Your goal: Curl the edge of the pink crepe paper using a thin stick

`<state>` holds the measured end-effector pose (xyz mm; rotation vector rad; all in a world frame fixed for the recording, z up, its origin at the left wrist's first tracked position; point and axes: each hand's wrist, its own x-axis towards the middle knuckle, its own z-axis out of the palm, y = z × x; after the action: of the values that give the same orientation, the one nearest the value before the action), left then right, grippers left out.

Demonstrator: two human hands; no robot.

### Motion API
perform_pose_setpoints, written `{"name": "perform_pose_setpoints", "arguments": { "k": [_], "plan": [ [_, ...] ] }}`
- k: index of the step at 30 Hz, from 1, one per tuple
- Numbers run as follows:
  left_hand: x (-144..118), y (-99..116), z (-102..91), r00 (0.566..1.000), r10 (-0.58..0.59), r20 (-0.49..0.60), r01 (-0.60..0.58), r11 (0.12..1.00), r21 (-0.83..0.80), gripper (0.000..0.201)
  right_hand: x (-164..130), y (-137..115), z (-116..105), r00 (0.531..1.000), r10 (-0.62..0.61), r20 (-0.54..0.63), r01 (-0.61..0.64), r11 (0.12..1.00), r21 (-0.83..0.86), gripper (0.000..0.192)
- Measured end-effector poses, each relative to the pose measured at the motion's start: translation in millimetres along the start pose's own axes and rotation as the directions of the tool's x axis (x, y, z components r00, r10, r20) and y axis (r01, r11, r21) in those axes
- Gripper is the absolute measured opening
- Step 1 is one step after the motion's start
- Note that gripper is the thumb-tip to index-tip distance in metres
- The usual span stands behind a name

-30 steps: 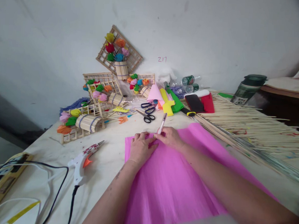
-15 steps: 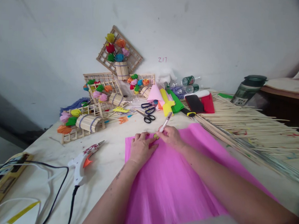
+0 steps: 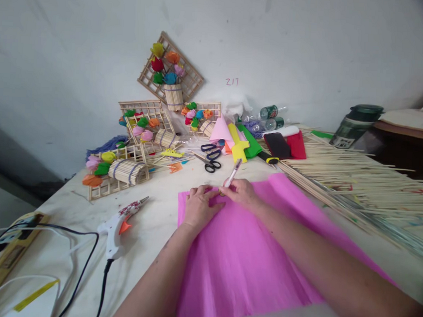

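**Pen held over the far edge of a pink sheet**

The desk point(image 3: 65, 207) is pale and crowded, and its largest item is the pink crepe sheet point(image 3: 248, 261), which lies flat and runs from the near edge away toward the wall, its long axis tilted a little to the right. To the right of the sheet a broad bed of thin bamboo sticks point(image 3: 360, 179) lies with the sticks pointing roughly left to right. At the back stand several wooden lattice frames with paper flowers point(image 3: 170, 72), one leaning on the wall. Left of the sheet a white glue gun point(image 3: 117, 224) lies with its nozzle pointing away and to the right, its black cord trailing toward the near edge. Black scissors point(image 3: 211, 158) lie beyond the sheet, close to a stack of folded coloured papers point(image 3: 241, 141).

Both hands meet at the sheet's far left corner. The left hand point(image 3: 198, 206) is spread flat, palm down, pressing the paper. The right hand point(image 3: 243, 194) sits just beside it, touching or nearly so, with its fingers pinched on the pen point(image 3: 232, 174). The pen's long axis slopes up and away to the right, its upper end toward the scissors and its lower tip down at the paper between the two hands; whether the tip actually touches the sheet is hard to tell.
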<state>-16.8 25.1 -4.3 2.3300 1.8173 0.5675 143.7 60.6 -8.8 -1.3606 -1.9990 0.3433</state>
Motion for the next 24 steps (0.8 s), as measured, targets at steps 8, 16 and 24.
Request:
{"name": "perform_pose_setpoints", "arguments": {
  "k": [8,16,24],
  "plan": [
    [1.5,1.7,-1.2,0.999,-0.024,0.026,0.023,1.000,0.012,0.037,-2.0,-1.7,-0.2,1.000,-0.025,-0.015,0.025,0.999,-0.025,0.032],
    [1.1,2.2,-1.8,1.000,-0.015,0.017,0.015,1.000,0.000,0.036,-1.6,-0.9,1.3,0.997,-0.077,-0.029,0.076,0.996,-0.057,0.029],
    [0.9,1.5,-1.1,1.000,-0.011,0.009,0.011,1.000,0.004,0.036,-1.4,0.2,2.8,0.992,-0.123,-0.033,0.120,0.989,-0.082,0.026]
  ]
}}
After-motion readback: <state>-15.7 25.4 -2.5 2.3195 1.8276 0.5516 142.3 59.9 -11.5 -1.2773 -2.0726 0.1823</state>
